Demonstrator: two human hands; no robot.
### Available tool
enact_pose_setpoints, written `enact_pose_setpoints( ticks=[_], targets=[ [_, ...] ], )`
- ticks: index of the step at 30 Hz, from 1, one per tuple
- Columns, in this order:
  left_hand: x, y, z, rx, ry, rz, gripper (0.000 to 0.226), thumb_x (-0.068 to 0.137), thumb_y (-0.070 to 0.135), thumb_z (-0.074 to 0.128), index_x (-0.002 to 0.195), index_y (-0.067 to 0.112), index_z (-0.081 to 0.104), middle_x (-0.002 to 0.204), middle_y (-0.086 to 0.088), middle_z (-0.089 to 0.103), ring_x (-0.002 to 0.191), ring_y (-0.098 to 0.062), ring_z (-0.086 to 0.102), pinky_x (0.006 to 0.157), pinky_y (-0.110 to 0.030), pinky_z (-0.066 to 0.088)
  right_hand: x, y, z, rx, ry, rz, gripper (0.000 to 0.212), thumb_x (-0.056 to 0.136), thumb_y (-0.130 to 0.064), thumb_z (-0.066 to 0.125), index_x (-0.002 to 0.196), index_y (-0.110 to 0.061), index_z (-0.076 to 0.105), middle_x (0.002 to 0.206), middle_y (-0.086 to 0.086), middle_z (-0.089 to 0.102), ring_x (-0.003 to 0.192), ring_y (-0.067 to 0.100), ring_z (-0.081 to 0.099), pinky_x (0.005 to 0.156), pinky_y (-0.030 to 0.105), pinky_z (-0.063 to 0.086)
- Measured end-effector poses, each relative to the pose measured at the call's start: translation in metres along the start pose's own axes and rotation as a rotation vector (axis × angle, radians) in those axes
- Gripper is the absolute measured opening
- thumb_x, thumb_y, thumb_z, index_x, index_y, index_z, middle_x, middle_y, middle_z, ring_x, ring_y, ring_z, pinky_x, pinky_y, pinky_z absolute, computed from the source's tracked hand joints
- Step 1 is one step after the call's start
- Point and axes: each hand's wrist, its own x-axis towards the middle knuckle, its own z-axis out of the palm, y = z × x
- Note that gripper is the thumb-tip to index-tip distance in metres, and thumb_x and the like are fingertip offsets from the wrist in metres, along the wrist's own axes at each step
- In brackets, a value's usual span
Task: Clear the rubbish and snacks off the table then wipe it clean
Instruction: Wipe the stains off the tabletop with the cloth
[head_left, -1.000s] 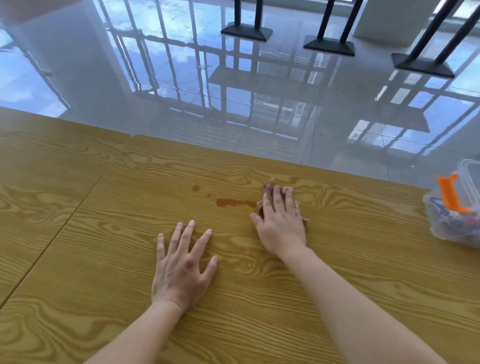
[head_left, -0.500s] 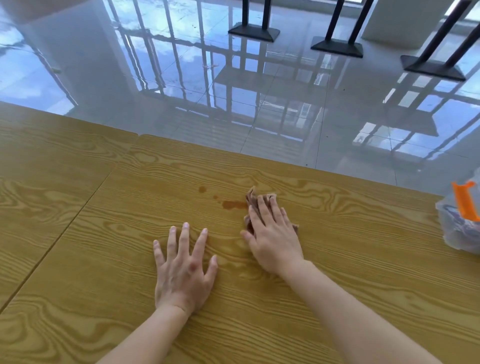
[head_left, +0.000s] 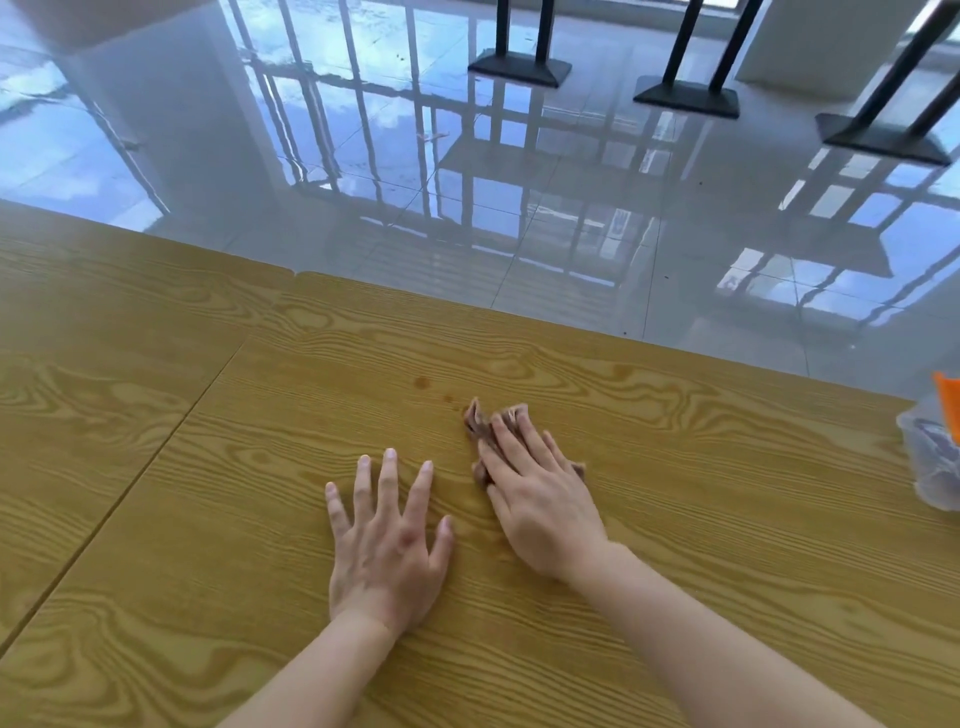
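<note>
A brown cloth (head_left: 488, 422) is pressed flat onto the wooden table (head_left: 727, 519) under the right hand (head_left: 540, 501), with the fingers laid straight over it and not curled round it. Crumpled folds are seen past the fingertips, and a corner shows beside the little finger. Just left of the cloth's far edge a tiny brown spot (head_left: 448, 399) is marked on the wood, and a rounder brown stain (head_left: 422, 383) sits a little farther on. The left hand (head_left: 387, 545) is laid palm down just beside the right, fingers spread wide, nothing held. A seam (head_left: 156, 456) between two tabletops is seen off to the left. At the right edge, well apart from both hands, a clear plastic container (head_left: 930, 467) with an orange clip (head_left: 948, 405) is cut off by the frame, its contents too blurred to tell. Beyond the table, a glossy tiled floor (head_left: 571, 234) and black table bases (head_left: 685, 96) are shown.
</note>
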Motion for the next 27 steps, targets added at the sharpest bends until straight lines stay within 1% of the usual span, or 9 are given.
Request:
enact_pose_setpoints(
  ticks=[2,6,8,11,14,17,21,25,27],
  targets=[
    [0.001,0.0,0.0,0.001,-0.008,0.003,0.067,0.091,0.061,0.028,0.15,0.031,0.029,0.16,-0.012,0.021,0.148,-0.035,0.007,0.116,-0.064,0.007,-0.01,0.017,-0.001,-0.012,0.015,-0.007,0.052,0.105,-0.035,0.022,0.156,-0.026,0.016,0.165,-0.005,-0.005,0.149,0.015,-0.022,0.124,0.042,-0.001],
    [0.001,-0.001,-0.002,-0.028,-0.024,-0.008,0.065,0.09,0.063,0.027,0.15,0.035,0.027,0.16,-0.008,0.021,0.148,-0.032,0.008,0.117,-0.06,0.005,0.055,0.041,-0.01,0.038,0.101,0.378,0.054,0.103,-0.03,0.02,0.157,-0.021,0.019,0.166,0.001,0.0,0.152,0.024,-0.013,0.124,0.045,-0.001],
    [0.005,-0.012,-0.008,-0.031,-0.007,0.044,0.063,0.089,0.066,0.027,0.147,0.041,0.029,0.158,-0.002,0.027,0.147,-0.027,0.015,0.117,-0.055,0.01,0.07,0.036,-0.009,0.05,0.115,0.48,0.055,0.103,-0.029,0.02,0.157,-0.02,0.017,0.166,0.002,-0.003,0.151,0.026,-0.014,0.123,0.046,-0.002],
    [0.019,-0.052,-0.016,-0.014,0.023,0.09,0.062,0.087,0.069,0.025,0.141,0.043,0.039,0.149,0.0,0.038,0.14,-0.022,0.027,0.115,-0.057,0.015,0.03,0.002,0.001,0.043,0.093,0.251,0.055,0.104,-0.03,0.023,0.157,-0.021,0.013,0.166,-0.001,-0.009,0.15,0.022,-0.021,0.124,0.045,-0.003],
    [0.035,-0.09,-0.019,-0.016,-0.023,-0.08,0.069,0.086,0.076,0.012,0.149,0.049,0.014,0.162,-0.002,0.01,0.15,-0.024,-0.003,0.115,-0.063,-0.006,-0.01,-0.009,0.003,0.027,0.031,0.027,0.053,0.105,-0.034,0.024,0.156,-0.027,0.013,0.164,-0.007,-0.01,0.148,0.013,-0.026,0.123,0.039,-0.004],
    [0.038,-0.098,-0.016,0.016,-0.048,-0.098,0.073,0.083,0.08,0.0,0.149,0.05,-0.005,0.164,-0.001,-0.009,0.148,-0.022,-0.019,0.115,-0.062,-0.01,0.034,0.018,-0.002,-0.019,0.049,0.167,0.054,0.104,-0.036,0.022,0.157,-0.026,0.017,0.166,-0.004,-0.005,0.15,0.017,-0.018,0.124,0.04,-0.004],
    [0.038,-0.096,-0.016,0.015,-0.042,-0.097,0.072,0.083,0.079,0.001,0.149,0.05,-0.006,0.164,-0.001,-0.008,0.148,-0.023,-0.017,0.116,-0.062,-0.007,0.097,0.016,-0.001,0.012,0.058,0.428,0.056,0.103,-0.038,0.021,0.157,-0.024,0.014,0.166,0.0,-0.005,0.151,0.026,-0.016,0.123,0.045,-0.004],
    [0.037,-0.096,-0.018,0.015,-0.058,-0.101,0.073,0.083,0.078,0.001,0.149,0.049,-0.008,0.164,0.0,-0.011,0.148,-0.023,-0.02,0.115,-0.062,-0.008,0.051,-0.034,0.012,0.006,0.036,0.141,0.058,0.104,-0.038,0.02,0.158,-0.024,0.003,0.165,0.0,-0.012,0.149,0.023,-0.024,0.123,0.045,-0.004],
    [0.037,-0.096,-0.017,0.008,-0.054,-0.1,0.072,0.084,0.078,0.002,0.15,0.049,-0.007,0.164,0.0,-0.012,0.147,-0.023,-0.021,0.115,-0.062,-0.01,0.008,-0.047,0.015,0.007,0.016,0.007,0.057,0.104,-0.038,0.021,0.157,-0.026,0.006,0.165,-0.004,-0.012,0.149,0.018,-0.024,0.123,0.043,-0.004]
  ],
)
